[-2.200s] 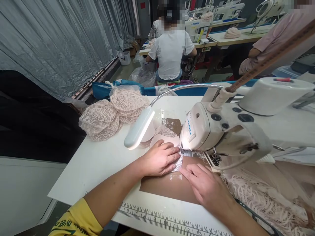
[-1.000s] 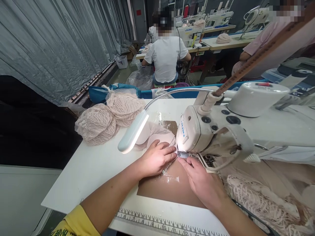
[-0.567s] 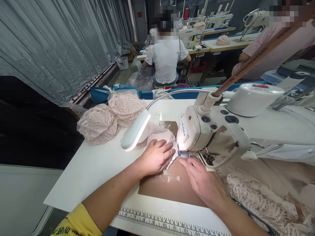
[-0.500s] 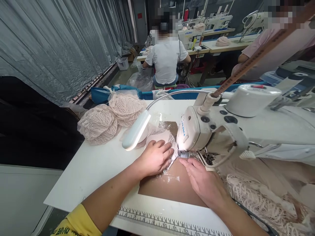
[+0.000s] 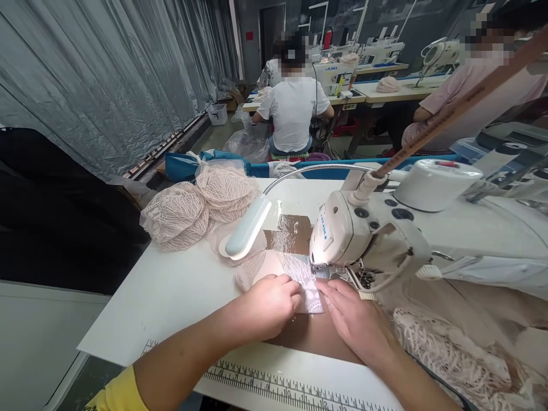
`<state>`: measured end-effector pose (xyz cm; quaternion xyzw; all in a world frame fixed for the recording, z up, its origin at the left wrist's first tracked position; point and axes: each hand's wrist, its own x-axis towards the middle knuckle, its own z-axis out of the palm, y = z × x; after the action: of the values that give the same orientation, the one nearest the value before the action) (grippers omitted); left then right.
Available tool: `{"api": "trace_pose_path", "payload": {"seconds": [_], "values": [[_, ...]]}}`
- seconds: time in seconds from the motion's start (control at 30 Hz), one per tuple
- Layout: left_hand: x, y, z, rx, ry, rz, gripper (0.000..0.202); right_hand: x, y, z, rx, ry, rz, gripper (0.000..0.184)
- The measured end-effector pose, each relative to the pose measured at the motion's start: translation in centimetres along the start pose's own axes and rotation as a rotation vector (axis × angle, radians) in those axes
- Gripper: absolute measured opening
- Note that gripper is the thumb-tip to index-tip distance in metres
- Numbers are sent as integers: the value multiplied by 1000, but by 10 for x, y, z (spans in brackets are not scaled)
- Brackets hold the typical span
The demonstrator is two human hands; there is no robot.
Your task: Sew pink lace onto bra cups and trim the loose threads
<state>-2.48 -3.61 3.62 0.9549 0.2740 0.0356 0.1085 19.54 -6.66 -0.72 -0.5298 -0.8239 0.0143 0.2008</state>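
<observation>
A pale lace cup piece (image 5: 291,265) lies under the sewing machine's head (image 5: 336,228), its near edge reaching onto the brown plate (image 5: 317,337). My left hand (image 5: 274,302) is closed over the lace from the left, fingers curled on it. Just right of the lace, my right hand (image 5: 355,311) rests with fingers stretched out, fingertips touching the fabric's edge close to the needle area. The exact contact under both hands is hidden. Beneath the pale lamp head (image 5: 246,231) sits another sheer round piece (image 5: 216,240).
Stacks of lace cups (image 5: 175,217) stand at the table's back left. Gathered lace fabric (image 5: 449,348) lies at right. A printed ruler (image 5: 274,388) runs along the front edge. A thread cone (image 5: 436,185) tops the machine. Co-workers (image 5: 293,111) sit beyond at other machines.
My left hand has moved nearer and its fingers have curled. The lace piece has turned and shifted toward me. My right hand has stayed nearly in place. The view has tilted slightly.
</observation>
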Motion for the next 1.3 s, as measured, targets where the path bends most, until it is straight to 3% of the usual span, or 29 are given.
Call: {"api": "trace_pose_path", "payload": {"seconds": [0.1,0.23,0.37,0.43,0.6,0.8,0.93,1.07,1.13,1.3], "values": [[4,-11,3,-153,34,-56,18,-1,2,1,16,-7,3,36],[7,-29,-3,-540,16,-185,26,1,2,4,40,13,9,33],[8,-36,-3,-739,29,-195,33,8,-3,6,122,9,46,24],[9,-36,0,-762,29,-196,34,11,-5,4,182,-9,53,18],[10,-37,4,-807,23,-215,34,12,-9,-2,307,-34,51,26],[10,-41,3,-847,12,-228,36,12,-10,0,319,-60,71,20],[9,-36,0,-687,-43,-161,25,12,-12,-4,447,-98,98,30],[10,-29,4,-466,36,-61,17,12,-13,-8,486,-117,142,30],[11,-30,6,-521,46,-81,16,10,-11,-6,502,-122,137,30],[9,-38,9,-769,-21,-172,38,5,-8,2,456,-80,206,20]]}}
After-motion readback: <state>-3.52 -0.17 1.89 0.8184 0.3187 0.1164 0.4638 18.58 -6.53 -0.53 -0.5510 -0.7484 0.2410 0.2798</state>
